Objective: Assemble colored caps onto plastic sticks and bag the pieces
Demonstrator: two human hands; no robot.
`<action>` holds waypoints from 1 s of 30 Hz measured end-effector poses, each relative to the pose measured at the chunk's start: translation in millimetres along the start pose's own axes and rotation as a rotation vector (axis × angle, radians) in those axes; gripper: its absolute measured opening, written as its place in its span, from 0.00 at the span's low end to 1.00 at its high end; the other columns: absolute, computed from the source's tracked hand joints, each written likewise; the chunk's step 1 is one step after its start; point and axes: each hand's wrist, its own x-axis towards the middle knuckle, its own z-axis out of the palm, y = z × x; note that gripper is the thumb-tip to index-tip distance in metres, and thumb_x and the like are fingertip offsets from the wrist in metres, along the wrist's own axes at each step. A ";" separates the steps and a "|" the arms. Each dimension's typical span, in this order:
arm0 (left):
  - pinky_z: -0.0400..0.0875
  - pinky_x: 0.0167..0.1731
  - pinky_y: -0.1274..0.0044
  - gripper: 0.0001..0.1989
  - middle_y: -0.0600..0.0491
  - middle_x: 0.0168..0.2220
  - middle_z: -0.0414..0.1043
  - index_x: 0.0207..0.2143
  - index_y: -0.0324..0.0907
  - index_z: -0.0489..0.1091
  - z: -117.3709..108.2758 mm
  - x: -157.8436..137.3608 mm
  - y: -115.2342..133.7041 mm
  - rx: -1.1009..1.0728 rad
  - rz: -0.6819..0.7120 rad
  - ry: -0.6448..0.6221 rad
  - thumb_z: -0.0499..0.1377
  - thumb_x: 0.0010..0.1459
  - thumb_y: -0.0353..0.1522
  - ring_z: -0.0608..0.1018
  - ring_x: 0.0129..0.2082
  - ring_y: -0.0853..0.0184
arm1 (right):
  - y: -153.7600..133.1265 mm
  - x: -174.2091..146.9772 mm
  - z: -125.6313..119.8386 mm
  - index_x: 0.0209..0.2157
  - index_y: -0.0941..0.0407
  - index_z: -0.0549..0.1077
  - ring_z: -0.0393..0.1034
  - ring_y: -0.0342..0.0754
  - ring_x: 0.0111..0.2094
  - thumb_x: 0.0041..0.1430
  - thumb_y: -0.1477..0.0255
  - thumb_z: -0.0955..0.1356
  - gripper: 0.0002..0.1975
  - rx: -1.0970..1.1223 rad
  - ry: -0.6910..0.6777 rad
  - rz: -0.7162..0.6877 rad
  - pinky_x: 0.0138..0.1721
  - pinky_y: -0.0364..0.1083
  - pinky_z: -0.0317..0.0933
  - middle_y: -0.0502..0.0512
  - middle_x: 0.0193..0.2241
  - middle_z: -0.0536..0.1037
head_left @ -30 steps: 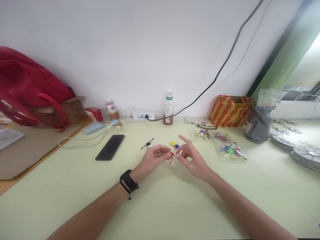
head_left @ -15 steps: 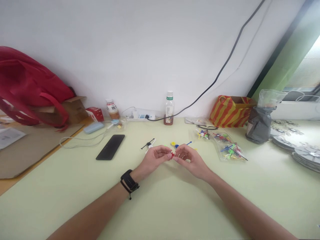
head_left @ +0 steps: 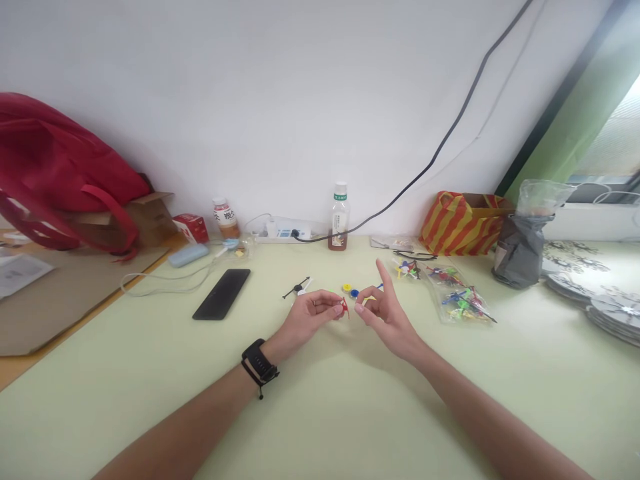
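My left hand (head_left: 317, 312) pinches a small red plastic spinner arrow (head_left: 345, 307) between thumb and fingertips, just above the table. To its right is my right hand (head_left: 385, 313), apart from the red piece, with the index finger stretched up and the thumb near the curled fingers; nothing shows in it. Beyond the hands lie a yellow round piece (head_left: 346, 288) and a blue round piece (head_left: 355, 293), the blue one partly behind the right fingers. A black arrow-shaped spinner (head_left: 299, 288) lies beyond the left hand, beside a white piece partly hidden by it.
Clear bags of coloured plastic pieces (head_left: 463, 300) lie right. A black phone (head_left: 221, 295) rests left. Along the wall stand a drink bottle (head_left: 339, 220), a power strip (head_left: 285, 230) and a striped bag (head_left: 463, 223). Stacked patterned discs (head_left: 617, 313) sit far right.
My right hand has let go of the red spinner arrow and drawn slightly right, its index finger now raised. The left hand still holds the piece, more of which shows.
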 end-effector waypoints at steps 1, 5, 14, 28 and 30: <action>0.75 0.46 0.72 0.14 0.48 0.40 0.81 0.42 0.40 0.79 -0.3 0.2 -0.4 0.006 -0.001 0.007 0.70 0.58 0.38 0.81 0.40 0.64 | -1.6 -0.2 -0.5 0.50 0.48 0.73 0.62 0.43 0.28 0.67 0.57 0.68 0.14 -0.009 -0.037 -0.007 0.31 0.45 0.62 0.50 0.37 0.70; 0.75 0.47 0.72 0.15 0.47 0.41 0.81 0.43 0.40 0.79 -1.3 0.3 -0.6 0.018 -0.018 0.026 0.71 0.57 0.38 0.81 0.41 0.64 | -8.4 -0.1 -3.4 0.15 0.56 0.64 0.62 0.45 0.28 0.71 0.55 0.63 0.31 -0.067 -0.167 -0.050 0.32 0.47 0.61 0.52 0.26 0.64; 0.75 0.47 0.70 0.16 0.46 0.42 0.81 0.44 0.40 0.79 0.7 -1.1 2.0 0.014 -0.018 -0.001 0.71 0.57 0.39 0.81 0.42 0.62 | -0.5 0.9 2.2 0.53 0.50 0.71 0.73 0.47 0.35 0.66 0.60 0.69 0.16 -0.181 -0.051 -0.007 0.36 0.48 0.70 0.57 0.47 0.77; 0.76 0.48 0.70 0.16 0.45 0.42 0.81 0.43 0.39 0.79 0.6 -0.4 0.2 -0.008 -0.021 0.002 0.71 0.56 0.39 0.81 0.43 0.61 | 1.7 -0.3 -3.9 0.58 0.50 0.70 0.67 0.44 0.29 0.68 0.58 0.65 0.21 -0.248 0.024 -0.064 0.34 0.47 0.68 0.55 0.42 0.73; 0.76 0.47 0.70 0.16 0.45 0.42 0.81 0.44 0.39 0.79 1.1 -0.9 1.8 -0.006 -0.027 0.004 0.71 0.57 0.39 0.81 0.42 0.62 | -0.1 1.1 -5.9 0.32 0.54 0.75 0.65 0.45 0.28 0.72 0.55 0.59 0.23 -0.202 -0.076 -0.018 0.34 0.47 0.65 0.53 0.30 0.71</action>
